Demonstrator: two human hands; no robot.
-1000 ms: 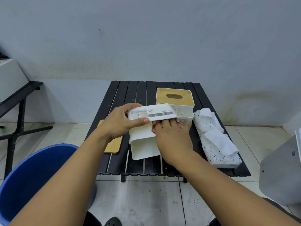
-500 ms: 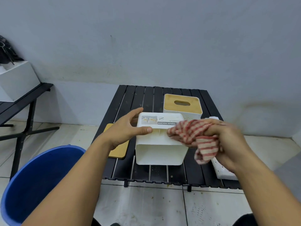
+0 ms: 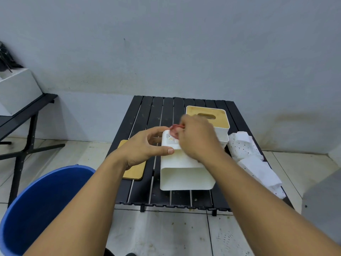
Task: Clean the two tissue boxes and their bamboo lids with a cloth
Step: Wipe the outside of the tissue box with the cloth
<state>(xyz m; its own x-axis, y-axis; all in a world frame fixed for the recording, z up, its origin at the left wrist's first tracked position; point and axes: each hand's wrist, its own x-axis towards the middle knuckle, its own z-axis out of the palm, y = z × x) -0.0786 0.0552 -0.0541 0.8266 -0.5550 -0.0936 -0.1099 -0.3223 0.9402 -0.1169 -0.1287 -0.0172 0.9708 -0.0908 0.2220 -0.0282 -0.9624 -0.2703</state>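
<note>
An open white tissue box lies on its side on the black slatted table, opening toward me. My left hand grips its upper left edge. My right hand presses a red-and-white striped cloth onto the box's top face; most of the cloth is hidden under the hand. A second white tissue box with its bamboo lid on stands behind. A loose bamboo lid lies flat at the table's left edge, partly under my left wrist.
Two white dotted tissue packs lie along the table's right side. A blue bucket stands on the tiled floor at the lower left. A black bench with a white box is at the far left. A grey object fills the lower right corner.
My right hand, which held the bunched cloth beside the box half a second ago, has moved left and up onto the box's top. The left hand keeps its hold.
</note>
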